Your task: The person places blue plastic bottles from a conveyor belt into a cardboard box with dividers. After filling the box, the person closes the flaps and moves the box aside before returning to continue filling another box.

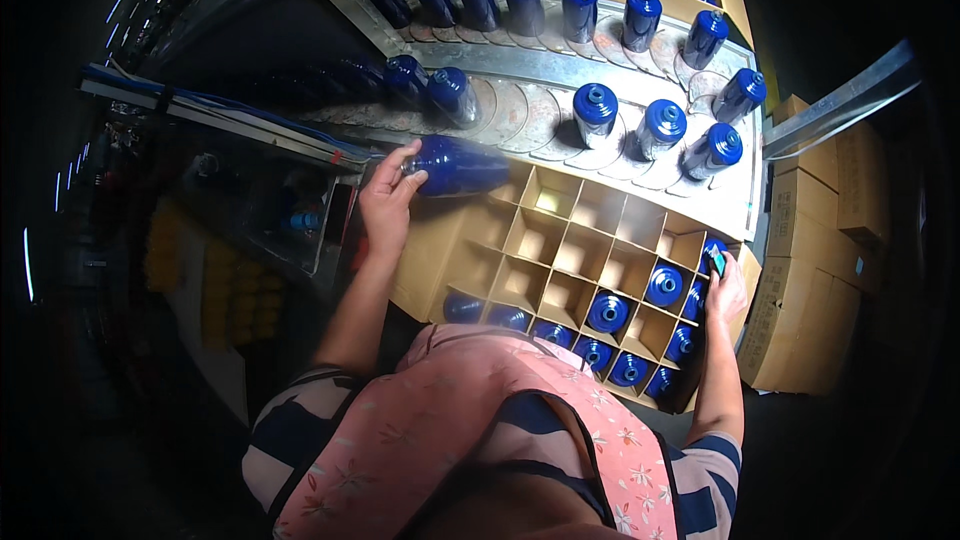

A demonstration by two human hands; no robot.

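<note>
My left hand [392,198] grips a blue glass bottle [458,166] by its neck. The bottle lies nearly level above the left part of a divided cardboard box [430,250], its body pointing right. At the box's right edge, my right hand [727,288] has its fingers closed at the neck of another blue bottle [712,246], which sits in an edge cell. A small teal glint shows at those fingertips; what it is I cannot make out. Several blue bottles [608,311] stand upright in the near and right cells, while middle and far cells hold none.
Beyond the box, a conveyor of overlapping plates [520,115] carries two rows of upright blue bottles [596,112]. A metal rail [250,125] juts in from the left and a post [850,105] from the right. Stacked cartons [800,285] stand right; another filled box [700,5] lies behind.
</note>
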